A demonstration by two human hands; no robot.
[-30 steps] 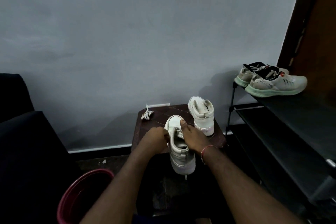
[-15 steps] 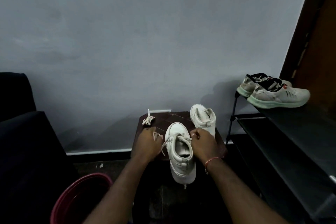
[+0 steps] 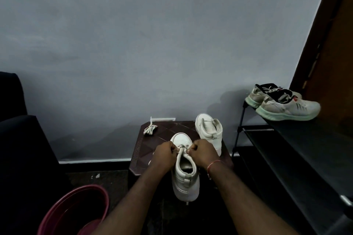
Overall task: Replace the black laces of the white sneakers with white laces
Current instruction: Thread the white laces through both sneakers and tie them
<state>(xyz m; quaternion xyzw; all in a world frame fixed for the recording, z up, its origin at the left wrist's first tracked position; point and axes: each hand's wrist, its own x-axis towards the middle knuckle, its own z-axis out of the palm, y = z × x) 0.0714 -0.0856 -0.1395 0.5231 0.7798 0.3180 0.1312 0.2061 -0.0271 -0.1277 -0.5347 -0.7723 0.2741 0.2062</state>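
Because the white leather high-top sneaker [image 3: 184, 174] stands with its heel toward me, its heel apparently out past the near edge of the dark brown patterned table [image 3: 145, 151], I can reach its collar from both sides at once. My left hand [image 3: 165, 155] and right hand [image 3: 203, 153] are both clenched just beside the tongue, one on each side. Each pinches an end of the flat white lace [image 3: 181, 146], which shows as a short pale strand between my knuckles. I hold them close and level so the two ends pull evenly. I judge this to be the tightening or tying step on this shoe.

I have the second white high-top sneaker [image 3: 209, 131] parked behind and to the right, near but apart, out of my wrists' way. I cannot tell whether it is laced. A small coiled bundle of pale lace [image 3: 150, 129] lies at the far left corner of the table, probably kept for that shoe. No black lace is in sight.

Off to the right, a pair of grey running shoes with mint soles [image 3: 286, 106] sits on top of the black metal shoe rack [image 3: 286, 149], well away from the work. A maroon plastic bucket [image 3: 76, 210] sits on the floor at my lower left.
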